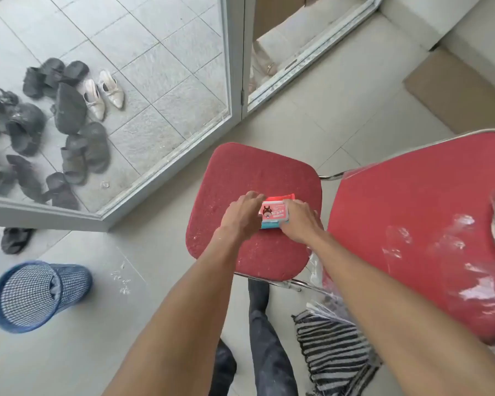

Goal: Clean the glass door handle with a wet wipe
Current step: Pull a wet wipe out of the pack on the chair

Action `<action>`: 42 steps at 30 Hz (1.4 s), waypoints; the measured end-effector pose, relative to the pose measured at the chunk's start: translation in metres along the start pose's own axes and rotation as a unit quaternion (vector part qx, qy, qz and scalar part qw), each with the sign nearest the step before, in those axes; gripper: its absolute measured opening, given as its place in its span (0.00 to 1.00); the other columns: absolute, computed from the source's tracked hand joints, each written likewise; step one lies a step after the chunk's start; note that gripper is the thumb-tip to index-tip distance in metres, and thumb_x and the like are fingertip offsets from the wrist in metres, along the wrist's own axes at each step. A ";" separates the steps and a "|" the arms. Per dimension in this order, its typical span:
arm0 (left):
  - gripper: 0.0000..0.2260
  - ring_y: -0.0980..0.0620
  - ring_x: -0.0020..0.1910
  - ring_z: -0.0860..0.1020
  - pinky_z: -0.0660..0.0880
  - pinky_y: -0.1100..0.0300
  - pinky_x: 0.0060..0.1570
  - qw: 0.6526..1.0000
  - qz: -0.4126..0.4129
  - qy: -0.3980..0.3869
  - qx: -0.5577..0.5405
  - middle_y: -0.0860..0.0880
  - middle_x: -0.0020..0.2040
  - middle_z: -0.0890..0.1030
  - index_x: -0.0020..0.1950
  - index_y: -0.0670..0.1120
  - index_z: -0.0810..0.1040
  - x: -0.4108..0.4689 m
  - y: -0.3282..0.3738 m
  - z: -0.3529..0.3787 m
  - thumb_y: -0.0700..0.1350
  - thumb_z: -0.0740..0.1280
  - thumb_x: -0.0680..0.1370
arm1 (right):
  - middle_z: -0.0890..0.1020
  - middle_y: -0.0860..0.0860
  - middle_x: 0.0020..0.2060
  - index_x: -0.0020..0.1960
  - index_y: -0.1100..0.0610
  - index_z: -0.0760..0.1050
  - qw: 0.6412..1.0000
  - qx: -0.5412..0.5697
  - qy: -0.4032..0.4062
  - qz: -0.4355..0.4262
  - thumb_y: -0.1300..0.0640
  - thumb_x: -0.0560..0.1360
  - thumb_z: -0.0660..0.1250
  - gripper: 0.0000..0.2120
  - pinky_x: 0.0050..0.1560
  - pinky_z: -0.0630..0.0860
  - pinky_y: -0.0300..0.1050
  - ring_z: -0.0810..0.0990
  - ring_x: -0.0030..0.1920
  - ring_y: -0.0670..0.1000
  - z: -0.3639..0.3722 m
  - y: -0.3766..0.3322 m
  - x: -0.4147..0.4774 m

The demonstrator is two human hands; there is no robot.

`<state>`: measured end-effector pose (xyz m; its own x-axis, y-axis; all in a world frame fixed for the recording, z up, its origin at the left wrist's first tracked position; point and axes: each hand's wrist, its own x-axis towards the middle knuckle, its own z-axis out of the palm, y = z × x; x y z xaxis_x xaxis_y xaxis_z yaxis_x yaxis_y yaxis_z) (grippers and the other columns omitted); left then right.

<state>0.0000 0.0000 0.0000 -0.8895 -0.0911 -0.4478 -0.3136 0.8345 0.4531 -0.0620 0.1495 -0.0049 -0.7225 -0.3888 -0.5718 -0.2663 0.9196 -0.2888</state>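
Centrally, a pink pack (273, 214) labelled "Wipes" is shown flat on a red chair seat (240, 172), label up, gripped from both sides by left hand (242, 217) and right hand (299, 222).

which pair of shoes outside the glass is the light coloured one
The cream pointed heels, lying side by side just right of the upper dark sandals. Every other shoe in the pile is black or dark grey.

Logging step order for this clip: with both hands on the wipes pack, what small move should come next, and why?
Probably peel open the flap and pull one wipe out. Both the left hand and right hand rest on the wipes pack on the red chair seat, and no loose wipe shows yet.
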 end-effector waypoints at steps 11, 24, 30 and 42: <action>0.32 0.43 0.71 0.68 0.72 0.47 0.63 0.999 -0.014 0.025 0.035 0.46 0.75 0.65 0.75 0.49 0.64 0.034 -0.002 0.083 0.38 0.72 0.73 | 0.60 0.55 0.79 0.76 0.53 0.65 0.997 -0.052 0.015 -0.060 0.56 0.76 0.72 0.31 0.73 0.63 0.55 0.59 0.79 0.56 0.054 0.040 0.047; 0.24 0.48 0.71 0.67 0.70 0.50 0.64 0.995 -0.003 0.060 0.080 0.49 0.74 0.69 0.69 0.48 0.72 0.052 -0.020 0.086 0.40 0.72 0.74 | 0.76 0.53 0.65 0.71 0.52 0.72 0.990 -0.035 0.081 -0.112 0.49 0.76 0.70 0.24 0.63 0.72 0.53 0.74 0.64 0.57 0.066 0.047 0.056; 0.23 0.47 0.70 0.69 0.72 0.49 0.63 0.996 -0.013 0.065 0.057 0.49 0.72 0.70 0.67 0.47 0.73 0.052 -0.020 0.085 0.37 0.72 0.73 | 0.77 0.54 0.63 0.71 0.52 0.71 0.982 -0.081 0.086 -0.145 0.44 0.80 0.63 0.22 0.61 0.72 0.53 0.76 0.62 0.57 0.067 0.049 0.057; 0.49 0.45 0.58 0.79 0.83 0.53 0.45 0.993 -0.017 0.116 0.007 0.45 0.72 0.67 0.80 0.53 0.47 0.040 -0.022 0.095 0.31 0.73 0.70 | 0.87 0.53 0.42 0.53 0.54 0.77 0.943 0.237 0.232 0.027 0.45 0.80 0.65 0.12 0.35 0.77 0.44 0.85 0.39 0.55 0.063 0.043 0.071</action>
<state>0.0028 0.0294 -0.1010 -0.9316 -0.2415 -0.2717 -0.3419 0.8358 0.4295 -0.0850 0.1578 -0.1062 -0.9573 -0.1748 -0.2301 0.0146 0.7659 -0.6428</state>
